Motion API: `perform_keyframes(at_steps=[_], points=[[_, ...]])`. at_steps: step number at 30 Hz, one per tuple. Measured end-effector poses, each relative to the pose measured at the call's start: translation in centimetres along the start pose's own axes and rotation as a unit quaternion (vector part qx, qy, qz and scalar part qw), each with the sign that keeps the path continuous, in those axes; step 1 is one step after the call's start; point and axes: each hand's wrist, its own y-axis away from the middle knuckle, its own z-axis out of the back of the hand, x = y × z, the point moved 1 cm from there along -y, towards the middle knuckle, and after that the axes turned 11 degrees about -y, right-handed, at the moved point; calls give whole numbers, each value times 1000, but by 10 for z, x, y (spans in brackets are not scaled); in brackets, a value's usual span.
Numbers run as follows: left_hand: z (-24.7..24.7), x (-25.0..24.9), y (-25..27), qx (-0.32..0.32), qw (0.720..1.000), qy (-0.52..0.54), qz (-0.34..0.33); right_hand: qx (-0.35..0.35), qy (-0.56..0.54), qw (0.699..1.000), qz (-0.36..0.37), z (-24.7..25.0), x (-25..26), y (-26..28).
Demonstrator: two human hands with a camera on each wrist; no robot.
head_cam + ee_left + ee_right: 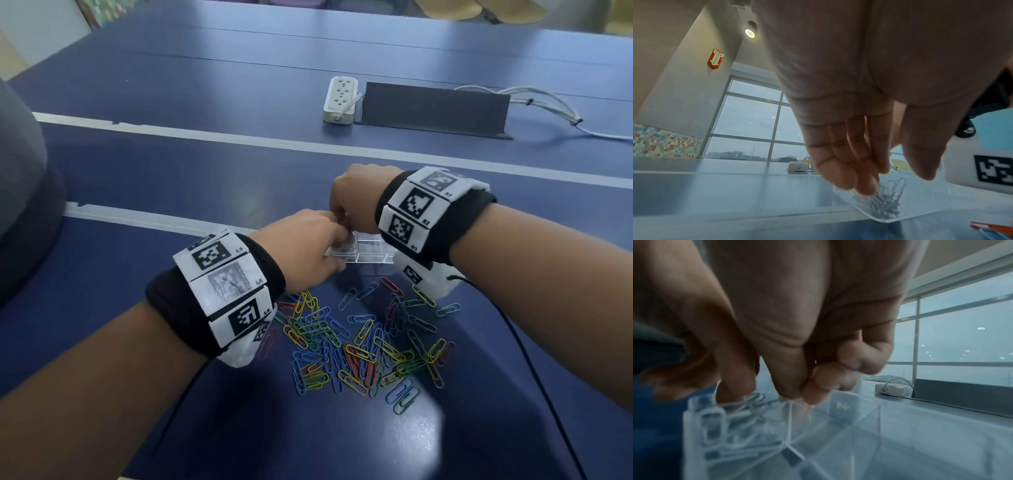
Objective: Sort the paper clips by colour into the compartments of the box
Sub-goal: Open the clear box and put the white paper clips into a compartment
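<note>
Both hands are working over the clear box [371, 254], which is sitting on the blue table [171, 178] just beyond the loose pile of paper clips [363, 346].

The left hand [308, 246] is hanging over the box's left end with fingers [849, 165] nearly straight and relaxed; nothing is showing between them. The right hand [356, 195] is hovering above the same end with fingers [818, 386] curled and tips drawn together in a pinch. Whether it is holding a clip cannot be told; the view is blurred.

Step in hand, as judged: dropping clips into the left-end compartment.
- Releasing low, tips inside the walls, seems wise, so clips are not bouncing across the divider.
- The box looks light; the left hand could be steadying it.
- One colour per trip should be keeping the sorting clean.

Containers:
- Left-end compartment is holding a bundle of silver-grey clips [885, 201], some standing up against the wall.
- Neighbouring compartments are looking empty in the right wrist view.
- Blue, yellow, green and red clips are lying unsorted on the table near its front edge, so most of the task is remaining.

A white power strip [340, 100] is lying well beyond the box.
</note>
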Motion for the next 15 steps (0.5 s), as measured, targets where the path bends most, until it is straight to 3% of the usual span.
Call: perform_keyframes(at_steps=[7, 12, 15], points=[[1, 2, 3, -4, 1000, 13, -1, -47, -106, 993, -21, 17, -11, 18], [5, 11, 7, -44, 998, 35, 19, 15, -125, 991, -49, 14, -7, 24], [5, 15, 11, -41, 998, 30, 32, -15, -118, 993, -24, 7, -7, 24]])
